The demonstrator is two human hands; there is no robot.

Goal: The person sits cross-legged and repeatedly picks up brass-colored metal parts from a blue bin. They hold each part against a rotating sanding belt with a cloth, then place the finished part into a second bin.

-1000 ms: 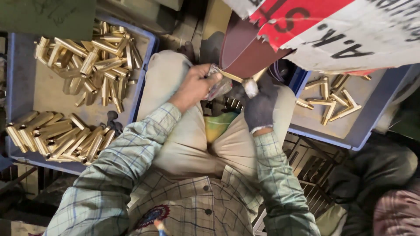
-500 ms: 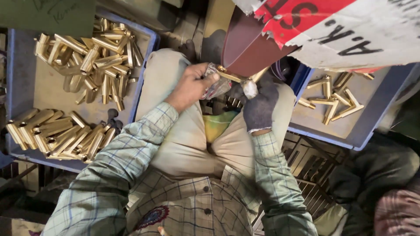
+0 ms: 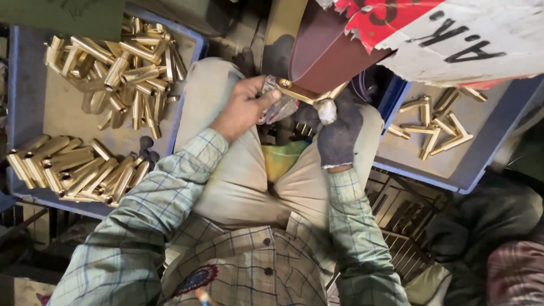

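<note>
Two blue trays flanked the seated worker's knees. At nine o'clock, the larger blue tray (image 3: pixel 22 113) carried a loose heap of brass pieces (image 3: pixel 122 68) at its far end and a neater row of brass pieces (image 3: pixel 68 170) nearer the body, apparently sorted stock kept within the left arm's reach. At three o'clock, the smaller blue tray (image 3: pixel 453 170) held only a few angled brass pieces (image 3: pixel 433 130), well apart from one another.

At twelve o'clock a dark red abrasive belt (image 3: pixel 326 51) ran down toward the lap, partly under a torn red-and-white sheet (image 3: pixel 453 39).

Between the knees, directly under the belt, the brass workpiece (image 3: pixel 300 93) was held across both hands and appeared to touch the belt's lower edge; exact contact could not be confirmed. The left hand (image 3: pixel 243 107), bare, was closed around a grey rag (image 3: pixel 277 107) wrapped about one end, judged a guard against heat or slip. The right hand (image 3: pixel 340 130), in a dark knit glove, pinched the other end between padded fingertips (image 3: pixel 327 110), steadying the piece against the belt.
</note>
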